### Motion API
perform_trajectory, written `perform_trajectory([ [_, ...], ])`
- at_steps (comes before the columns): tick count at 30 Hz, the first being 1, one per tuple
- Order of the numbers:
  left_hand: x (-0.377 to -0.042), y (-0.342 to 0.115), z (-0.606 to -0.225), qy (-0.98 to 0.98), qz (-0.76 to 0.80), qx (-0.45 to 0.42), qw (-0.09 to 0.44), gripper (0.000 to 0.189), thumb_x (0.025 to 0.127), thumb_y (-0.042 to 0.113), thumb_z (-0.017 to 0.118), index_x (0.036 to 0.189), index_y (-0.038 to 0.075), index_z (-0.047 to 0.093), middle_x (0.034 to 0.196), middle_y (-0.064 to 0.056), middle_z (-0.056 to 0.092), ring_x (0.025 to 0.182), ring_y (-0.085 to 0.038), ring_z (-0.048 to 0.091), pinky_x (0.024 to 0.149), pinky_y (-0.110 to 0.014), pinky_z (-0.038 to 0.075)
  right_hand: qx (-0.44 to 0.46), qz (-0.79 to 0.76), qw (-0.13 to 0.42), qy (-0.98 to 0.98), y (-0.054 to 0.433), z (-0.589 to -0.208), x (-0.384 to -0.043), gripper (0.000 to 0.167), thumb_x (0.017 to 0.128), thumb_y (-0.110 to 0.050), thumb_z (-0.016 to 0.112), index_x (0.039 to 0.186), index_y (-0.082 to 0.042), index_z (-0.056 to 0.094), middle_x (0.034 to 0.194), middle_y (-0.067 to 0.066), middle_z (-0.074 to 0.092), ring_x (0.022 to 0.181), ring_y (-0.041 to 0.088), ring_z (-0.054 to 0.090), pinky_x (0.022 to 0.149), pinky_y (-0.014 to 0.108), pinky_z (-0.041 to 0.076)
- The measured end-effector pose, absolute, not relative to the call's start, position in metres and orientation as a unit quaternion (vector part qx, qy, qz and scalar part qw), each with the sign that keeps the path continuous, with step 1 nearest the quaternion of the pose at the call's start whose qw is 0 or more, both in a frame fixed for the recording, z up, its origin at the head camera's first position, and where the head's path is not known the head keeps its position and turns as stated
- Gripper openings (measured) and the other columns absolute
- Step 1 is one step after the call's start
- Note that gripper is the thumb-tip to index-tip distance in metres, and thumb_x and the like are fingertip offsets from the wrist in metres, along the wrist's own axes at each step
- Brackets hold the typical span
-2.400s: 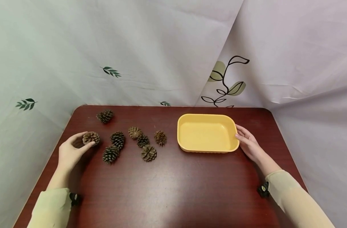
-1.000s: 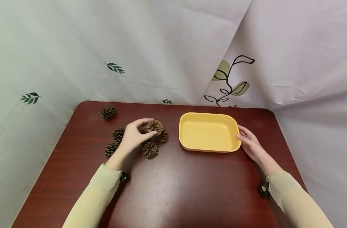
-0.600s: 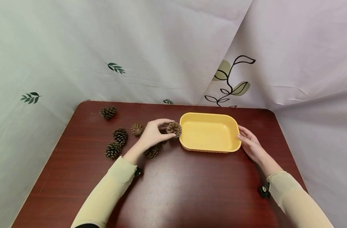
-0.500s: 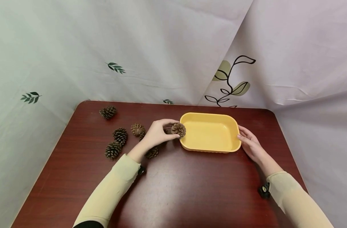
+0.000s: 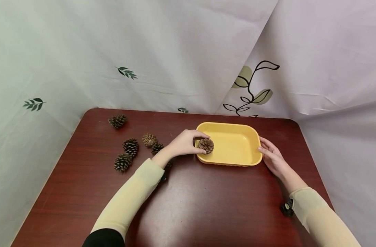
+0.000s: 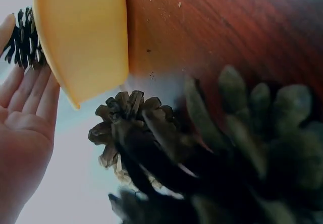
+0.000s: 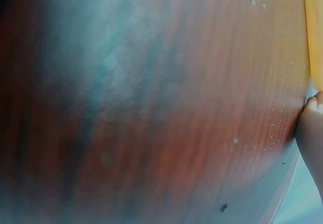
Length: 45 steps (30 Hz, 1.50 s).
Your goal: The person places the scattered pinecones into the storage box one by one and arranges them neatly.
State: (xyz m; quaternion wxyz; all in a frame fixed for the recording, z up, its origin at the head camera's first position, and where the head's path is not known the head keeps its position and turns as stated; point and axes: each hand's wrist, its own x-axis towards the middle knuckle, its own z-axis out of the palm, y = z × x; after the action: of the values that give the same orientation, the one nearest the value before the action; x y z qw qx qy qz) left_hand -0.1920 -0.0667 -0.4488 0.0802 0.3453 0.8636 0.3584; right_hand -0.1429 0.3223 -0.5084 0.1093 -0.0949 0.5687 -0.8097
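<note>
In the head view my left hand (image 5: 185,142) holds a brown pine cone (image 5: 206,145) between thumb and fingers, over the left end of a yellow plastic basin (image 5: 234,162). The left wrist view shows this pine cone (image 6: 24,40) at my fingers, beyond the basin's wall (image 6: 83,37). My right hand (image 5: 274,157) grips the basin's right side, thumb at the rim and fingers along the outside. Only part of that hand (image 7: 314,128) shows in the right wrist view, beside the basin's yellow edge (image 7: 317,37). Inside the basin no other cone shows.
Several pine cones lie left on the dark red table (image 5: 212,202): one at the back (image 5: 117,121), a pair with one cone (image 5: 123,162) in front, and a group with a lighter cone (image 5: 149,140). My left forearm partly hides this group. A pale curtain (image 5: 163,61) hangs behind.
My left hand has carried the pine cone from the table's left side rightward, across the other cones, to over the basin's left end. The right hand has stayed on the basin.
</note>
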Motion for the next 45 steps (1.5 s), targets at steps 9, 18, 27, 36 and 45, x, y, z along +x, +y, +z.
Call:
perform_trajectory([
  [9,-0.203,-0.05,-0.448,0.858,0.28,0.411,0.124,0.053,0.086,0.024,0.09,0.135,0.011,0.074,0.134,-0.006,0.076,0.13,-0.02,0.069,0.117,-0.033,0.051,-0.1,-0.811,0.109,0.566,0.324,-0.51,-0.143,0.046,0.109,0.008,0.037,0.141,-0.017,0.058,0.139,-0.008,0.067,0.126,0.002,0.064,0.102,0.015,0.055],
  [18,-0.206,-0.037,-0.446,0.866,0.199,0.433,0.149,0.05,0.085,0.028,0.091,0.131,0.014,0.076,0.133,-0.001,0.076,0.129,-0.016,0.069,0.115,-0.032,0.053,-0.101,-0.809,0.109,0.569,0.324,-0.51,-0.143,0.045,0.109,0.007,0.038,0.142,-0.016,0.058,0.14,-0.007,0.067,0.125,0.003,0.064,0.102,0.016,0.055],
  [27,-0.203,-0.029,-0.442,0.871,0.155,0.432,0.173,0.045,0.086,0.026,0.089,0.128,0.017,0.078,0.131,0.002,0.077,0.126,-0.016,0.07,0.112,-0.035,0.054,-0.101,-0.806,0.112,0.573,0.323,-0.51,-0.143,0.044,0.109,0.007,0.038,0.142,-0.016,0.058,0.139,-0.007,0.067,0.124,0.004,0.065,0.102,0.016,0.054],
  [36,-0.205,-0.029,-0.441,0.86,0.171,0.444,0.186,0.037,0.086,0.02,0.089,0.122,0.015,0.08,0.126,0.0,0.078,0.121,-0.016,0.071,0.111,-0.031,0.054,-0.101,-0.804,0.11,0.576,0.324,-0.51,-0.143,0.044,0.109,0.007,0.038,0.142,-0.016,0.057,0.139,-0.008,0.066,0.125,0.003,0.064,0.102,0.015,0.054],
  [45,-0.206,-0.029,-0.436,0.846,0.171,0.459,0.211,0.036,0.087,0.012,0.086,0.122,0.01,0.079,0.123,-0.004,0.079,0.116,-0.018,0.071,0.108,-0.032,0.055,-0.091,-0.796,0.115,0.587,0.324,-0.51,-0.143,0.044,0.109,0.006,0.037,0.139,-0.019,0.059,0.137,-0.01,0.067,0.123,0.001,0.065,0.102,0.014,0.054],
])
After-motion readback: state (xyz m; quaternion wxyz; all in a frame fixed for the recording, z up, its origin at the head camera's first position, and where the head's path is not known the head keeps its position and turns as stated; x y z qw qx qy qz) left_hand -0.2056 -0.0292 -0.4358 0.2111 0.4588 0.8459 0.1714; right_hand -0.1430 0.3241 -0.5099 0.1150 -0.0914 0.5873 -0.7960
